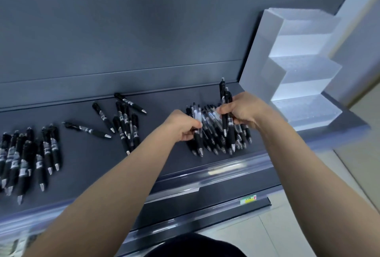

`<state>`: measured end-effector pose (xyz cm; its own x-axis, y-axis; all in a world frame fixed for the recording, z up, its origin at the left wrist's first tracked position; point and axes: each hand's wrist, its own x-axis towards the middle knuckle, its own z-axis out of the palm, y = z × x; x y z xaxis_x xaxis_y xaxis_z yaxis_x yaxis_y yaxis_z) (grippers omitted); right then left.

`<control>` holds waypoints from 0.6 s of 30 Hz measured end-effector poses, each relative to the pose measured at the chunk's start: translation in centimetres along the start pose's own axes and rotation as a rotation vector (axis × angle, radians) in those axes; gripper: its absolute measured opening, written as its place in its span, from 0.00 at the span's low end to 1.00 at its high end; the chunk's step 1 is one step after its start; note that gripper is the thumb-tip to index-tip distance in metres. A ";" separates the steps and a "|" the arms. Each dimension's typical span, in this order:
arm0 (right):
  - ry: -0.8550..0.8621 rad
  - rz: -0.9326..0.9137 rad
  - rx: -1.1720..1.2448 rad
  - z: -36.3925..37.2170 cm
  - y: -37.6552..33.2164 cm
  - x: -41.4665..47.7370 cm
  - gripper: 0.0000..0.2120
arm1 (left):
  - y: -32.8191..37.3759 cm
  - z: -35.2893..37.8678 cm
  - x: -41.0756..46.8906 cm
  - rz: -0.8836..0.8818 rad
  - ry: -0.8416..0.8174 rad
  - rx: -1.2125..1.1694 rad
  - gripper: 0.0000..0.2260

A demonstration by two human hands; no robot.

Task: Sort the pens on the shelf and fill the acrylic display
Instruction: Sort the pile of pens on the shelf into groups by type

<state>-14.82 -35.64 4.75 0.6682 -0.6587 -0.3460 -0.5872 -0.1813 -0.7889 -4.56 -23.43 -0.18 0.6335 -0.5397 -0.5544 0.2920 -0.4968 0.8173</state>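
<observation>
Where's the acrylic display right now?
Head view: the acrylic display stands at the right end of the shelf, just beyond the right hand, which grips a bunch of pens above the pen pile. No pens show in its tiers.

Both bare arms reach forward and converge, the hands close together but apart. The left forearm (115, 184) rises diagonally from the lower left, and the right forearm (304, 164) comes in from the lower right, wrist bent inward. The left hand (181, 126) is seen from the back, knuckles up, its fingers (194, 125) curled and pinching a single pen (197, 140) with its tip pointing down. The right hand (245, 111) sits slightly higher and farther forward, its curled fingers and thumb gripping a bundle of pens (224, 92) held roughly upright, tips down.
</observation>
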 end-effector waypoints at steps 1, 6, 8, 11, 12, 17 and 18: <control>-0.001 0.000 0.012 -0.2 0.2 0.1 0.08 | 0.0 0.3 0.1 0.004 0.003 0.000 0.13; -0.022 -0.024 -0.002 -0.4 0.3 0.2 0.06 | -0.2 0.3 0.3 0.022 0.019 -0.001 0.14; -0.024 -0.045 -0.023 0.0 0.0 0.3 0.07 | -0.4 -0.1 0.2 0.030 0.019 0.007 0.08; -0.065 -0.076 -0.035 1.1 -0.7 0.4 0.08 | -0.9 -1.1 0.1 0.059 0.016 0.004 0.07; -0.080 -0.083 -0.038 1.5 -0.9 0.4 0.08 | -1.0 -1.4 0.1 0.067 0.015 0.003 0.06; -0.146 -0.077 -0.073 3.6 -1.9 0.7 0.10 | -1.9 -3.2 -0.6 0.102 -0.055 -0.006 0.01; -0.156 -0.073 -0.073 4.0 -2.0 0.8 0.10 | -1.9 -3.6 -0.7 0.112 -0.067 -0.014 0.02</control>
<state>-11.28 -32.92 4.05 0.7697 -0.5214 -0.3682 -0.5624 -0.2812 -0.7776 -3.00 -19.61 -0.80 0.6137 -0.6353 -0.4688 0.2325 -0.4219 0.8763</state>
